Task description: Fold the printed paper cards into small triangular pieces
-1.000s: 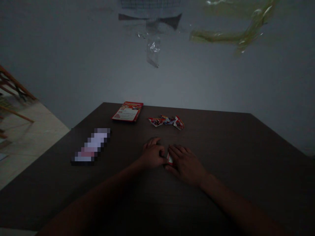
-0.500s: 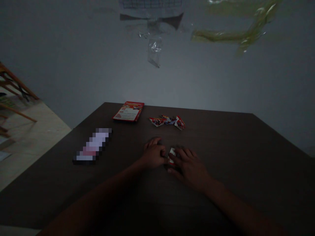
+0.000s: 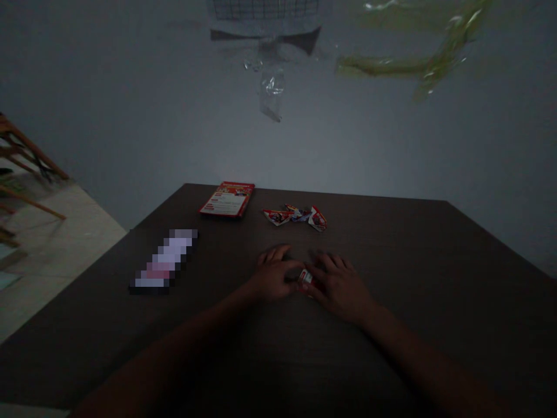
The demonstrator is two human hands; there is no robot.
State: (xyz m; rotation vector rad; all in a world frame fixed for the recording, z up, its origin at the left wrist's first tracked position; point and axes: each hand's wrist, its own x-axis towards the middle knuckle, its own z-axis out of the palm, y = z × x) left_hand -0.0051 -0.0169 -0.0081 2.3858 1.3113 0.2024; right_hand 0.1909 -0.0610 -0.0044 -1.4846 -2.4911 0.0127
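A small folded piece of red and white paper is between my two hands, low over the table. My right hand pinches it with thumb and forefinger, the other fingers spread forward. From the other side, my left hand has its forefinger and thumb on the paper's left end; its remaining fingers are stretched over the tabletop. Part of the paper is hidden under the fingers. Beyond the hands lie folded pieces of printed red and white paper, close together.
A stack of red and white printed leaflets lies at the table's back left. Nearer on the left is a phone with a blurred-out screen. The dark table meets a wall with yellow tape on it.
The paper has turned: more red shows and less white. My left forefinger has stretched out to its far left edge. My right thumb has moved up onto the paper.
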